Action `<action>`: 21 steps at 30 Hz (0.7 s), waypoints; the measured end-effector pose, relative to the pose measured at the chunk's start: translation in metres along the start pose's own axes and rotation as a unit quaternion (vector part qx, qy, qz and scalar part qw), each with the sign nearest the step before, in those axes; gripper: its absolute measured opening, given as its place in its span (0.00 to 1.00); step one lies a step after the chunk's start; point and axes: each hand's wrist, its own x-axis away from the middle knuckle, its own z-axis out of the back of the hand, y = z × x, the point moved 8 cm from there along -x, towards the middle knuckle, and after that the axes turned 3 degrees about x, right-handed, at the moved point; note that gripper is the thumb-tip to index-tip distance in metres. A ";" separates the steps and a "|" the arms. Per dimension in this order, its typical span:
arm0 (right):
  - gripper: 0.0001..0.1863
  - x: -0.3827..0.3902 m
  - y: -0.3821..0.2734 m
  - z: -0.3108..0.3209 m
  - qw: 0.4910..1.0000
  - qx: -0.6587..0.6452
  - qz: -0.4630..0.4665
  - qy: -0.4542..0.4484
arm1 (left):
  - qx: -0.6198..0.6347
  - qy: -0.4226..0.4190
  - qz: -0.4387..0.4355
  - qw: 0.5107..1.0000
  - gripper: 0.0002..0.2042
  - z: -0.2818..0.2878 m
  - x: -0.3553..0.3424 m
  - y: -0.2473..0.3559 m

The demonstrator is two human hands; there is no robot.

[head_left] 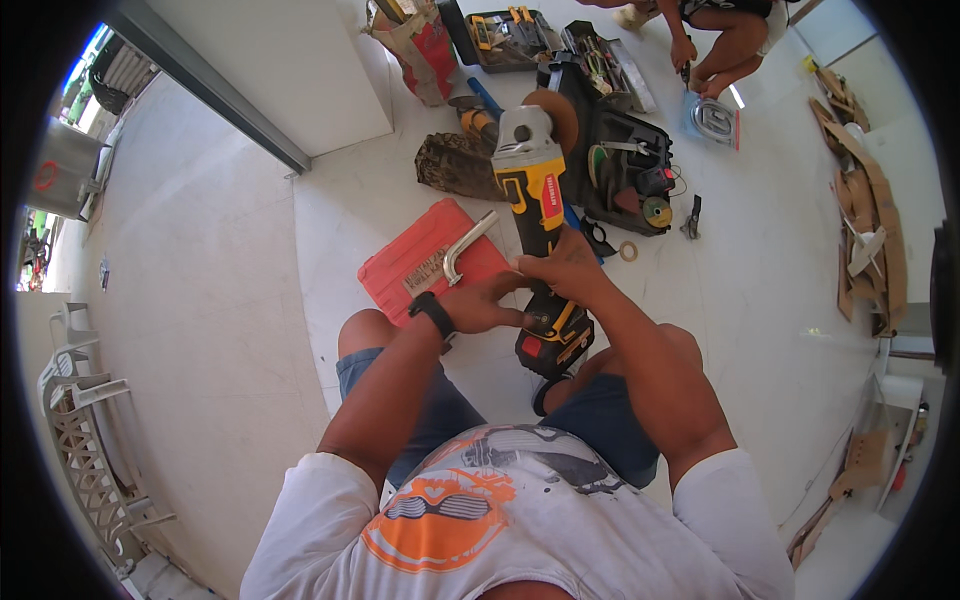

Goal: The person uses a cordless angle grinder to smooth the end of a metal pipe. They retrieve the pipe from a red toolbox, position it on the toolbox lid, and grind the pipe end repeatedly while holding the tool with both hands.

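Note:
A yellow and black cordless angle grinder [528,165] points away from me, with a brown disc [553,118] on its head and a black battery [555,350] at the near end. My right hand [572,268] is wrapped around its handle. Against the lower handle, just above the battery, my left hand [485,305] grips from the left side; some of its fingers are hidden. A bent shiny metal pipe [470,245] lies over the red case [405,255], its curved end close to my left hand.
An open black toolbox [640,140] holds discs and a wrench. Behind it are a tool tray [610,65], another open case [505,40] and a paper bag [418,50]. At the far right, another person's hand [683,52] holds a dark tool near a plastic packet [712,120]. Cardboard [870,220] lies along the right.

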 end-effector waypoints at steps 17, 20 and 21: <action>0.34 -0.023 0.097 -0.092 0.929 0.282 -0.235 -0.050 | -0.051 0.367 0.286 0.884 0.24 0.063 -0.014 -0.192; 0.32 -0.029 0.107 -0.096 0.930 0.279 -0.234 -0.047 | -0.066 0.342 0.341 0.873 0.21 0.067 -0.023 -0.202; 0.32 -0.030 0.110 -0.097 0.930 0.279 -0.235 -0.044 | -0.069 0.341 0.334 0.876 0.20 0.068 -0.027 -0.204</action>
